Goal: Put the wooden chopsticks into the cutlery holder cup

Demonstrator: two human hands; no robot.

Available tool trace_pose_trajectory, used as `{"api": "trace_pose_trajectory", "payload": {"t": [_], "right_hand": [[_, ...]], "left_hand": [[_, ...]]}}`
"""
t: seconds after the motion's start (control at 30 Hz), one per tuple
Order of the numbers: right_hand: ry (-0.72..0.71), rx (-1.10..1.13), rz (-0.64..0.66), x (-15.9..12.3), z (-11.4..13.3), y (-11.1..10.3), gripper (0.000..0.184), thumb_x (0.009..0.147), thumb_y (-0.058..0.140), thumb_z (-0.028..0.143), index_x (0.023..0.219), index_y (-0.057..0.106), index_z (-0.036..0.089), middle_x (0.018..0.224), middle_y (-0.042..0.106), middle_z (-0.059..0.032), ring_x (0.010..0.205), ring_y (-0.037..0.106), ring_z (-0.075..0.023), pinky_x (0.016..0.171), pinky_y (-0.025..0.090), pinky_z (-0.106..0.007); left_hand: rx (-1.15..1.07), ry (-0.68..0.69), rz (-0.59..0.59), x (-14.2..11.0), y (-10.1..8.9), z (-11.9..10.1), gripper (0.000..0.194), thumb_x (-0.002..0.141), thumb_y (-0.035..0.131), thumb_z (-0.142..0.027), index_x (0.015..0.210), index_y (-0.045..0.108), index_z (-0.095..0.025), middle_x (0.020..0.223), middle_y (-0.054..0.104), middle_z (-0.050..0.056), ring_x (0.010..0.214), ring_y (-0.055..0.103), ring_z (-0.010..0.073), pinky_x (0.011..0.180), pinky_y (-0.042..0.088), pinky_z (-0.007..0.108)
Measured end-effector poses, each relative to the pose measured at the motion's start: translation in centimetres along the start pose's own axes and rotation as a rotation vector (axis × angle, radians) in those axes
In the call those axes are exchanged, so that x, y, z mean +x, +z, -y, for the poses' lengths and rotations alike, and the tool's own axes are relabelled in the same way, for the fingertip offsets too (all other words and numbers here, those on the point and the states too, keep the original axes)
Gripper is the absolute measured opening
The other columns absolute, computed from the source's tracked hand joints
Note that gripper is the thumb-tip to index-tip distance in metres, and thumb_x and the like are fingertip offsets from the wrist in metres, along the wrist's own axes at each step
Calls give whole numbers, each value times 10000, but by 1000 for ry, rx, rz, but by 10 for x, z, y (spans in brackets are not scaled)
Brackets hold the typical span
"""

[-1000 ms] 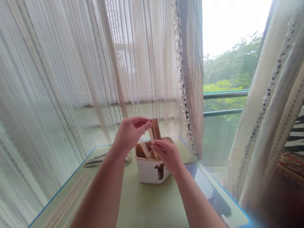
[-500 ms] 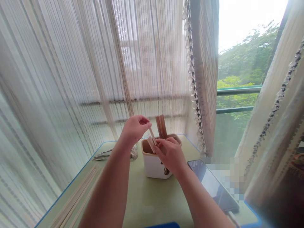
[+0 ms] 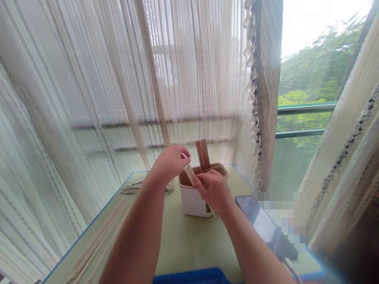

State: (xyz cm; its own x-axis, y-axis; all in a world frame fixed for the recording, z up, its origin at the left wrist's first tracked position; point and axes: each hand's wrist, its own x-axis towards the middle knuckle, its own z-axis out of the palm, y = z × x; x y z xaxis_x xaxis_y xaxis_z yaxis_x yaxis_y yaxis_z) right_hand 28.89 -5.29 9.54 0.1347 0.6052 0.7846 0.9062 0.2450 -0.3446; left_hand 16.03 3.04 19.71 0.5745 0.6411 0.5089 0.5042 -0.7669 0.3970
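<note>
Left hand and right hand: both closed on pale sticks, at the mouth of a white box.

Pale sticks: slanted at the box's left side; left thumb and fingers pinch the upper end, right thumb and forefinger the lower, a two-point grip presumably meant to steady slim pieces; count and lower tips hidden by fingers. Brown sticks: upright in the box, slightly tilted, apparently propped by its walls. Long sticks: flat on the table, left, roughly aligned, probably for easy reach. Utensils: metal, far left, partly hidden. Phone: face up, right, clear of the sticks; cable at its near end.
</note>
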Motion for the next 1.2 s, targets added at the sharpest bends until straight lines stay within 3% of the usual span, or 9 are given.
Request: {"api": "trace_pose_trajectory", "payload": {"t": [0.23, 0.5, 0.7, 0.9, 1.07, 1.2], "right_hand": [[7, 157, -105, 1, 1, -5, 197, 824, 503, 310, 847, 668, 205, 763, 671, -32, 748, 565, -164, 727, 445, -294], [50, 195, -89, -1, -2, -8, 209, 839, 489, 305, 931, 658, 223, 844, 683, -28, 728, 605, -145, 680, 472, -257], [-84, -37, 55, -2, -8, -14, 167, 797, 541, 283, 812, 699, 230, 765, 683, -17, 807, 535, -185, 750, 431, -306], [-42, -70, 107, -3, -8, -16, 194, 804, 523, 290, 754, 702, 234, 728, 672, -20, 816, 512, -190, 754, 405, -318], [15, -24, 115, -3, -5, -19, 223, 814, 502, 342, 764, 694, 240, 724, 669, -12, 820, 515, -188, 762, 395, -323], [31, 16, 78, -3, -4, -19, 194, 799, 517, 314, 803, 689, 224, 782, 679, -15, 846, 518, -191, 780, 394, -327]], "left_hand": [[-164, 68, -49, -8, -10, -13, 220, 693, 574, -312, 833, 646, -158, 699, 656, 35, 589, 582, 134, 571, 463, 252], [-213, 94, -94, -10, -8, -25, 244, 708, 573, -334, 848, 639, -145, 692, 650, 39, 591, 581, 123, 567, 466, 243], [6, -1, 69, -9, -7, -23, 183, 676, 592, -292, 806, 665, -185, 732, 662, 22, 650, 597, 148, 619, 467, 259], [127, -81, 130, -9, -6, -23, 222, 681, 591, -355, 815, 669, -196, 768, 671, 30, 694, 609, 163, 632, 460, 249], [98, -171, 301, -9, -3, -18, 260, 718, 560, -389, 840, 650, -177, 573, 633, 16, 519, 587, 138, 533, 448, 238], [50, -192, 295, -7, 1, -14, 217, 726, 571, -347, 834, 635, -169, 552, 626, 9, 485, 585, 120, 517, 452, 222]]}}
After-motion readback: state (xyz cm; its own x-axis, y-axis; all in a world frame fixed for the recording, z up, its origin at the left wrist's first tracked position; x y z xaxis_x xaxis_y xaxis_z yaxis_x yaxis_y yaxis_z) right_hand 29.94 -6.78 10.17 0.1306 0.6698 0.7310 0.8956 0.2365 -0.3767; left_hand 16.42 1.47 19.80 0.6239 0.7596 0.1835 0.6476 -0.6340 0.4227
